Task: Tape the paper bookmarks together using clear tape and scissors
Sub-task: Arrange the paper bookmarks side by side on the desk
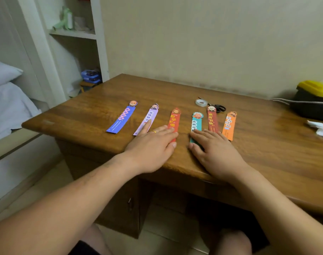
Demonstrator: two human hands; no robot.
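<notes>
Several paper bookmarks lie in a row on the wooden desk (87,111): blue (122,119), lilac (147,118), red (174,120), teal (196,123), dark red (212,120) and orange (229,126). My left hand (153,144) lies flat with straight fingers over the lower ends of the lilac and red bookmarks. My right hand (212,148) lies flat on the lower end of the teal bookmark. A roll of clear tape (201,102) and black-handled scissors (218,107) sit behind the bookmarks, untouched.
A black and yellow case (313,100) with a grey cable stands at the desk's far right, crumpled white paper (319,127) beside it. A bed with pillows is on the left, white shelves behind it. The wall runs along the desk's back edge.
</notes>
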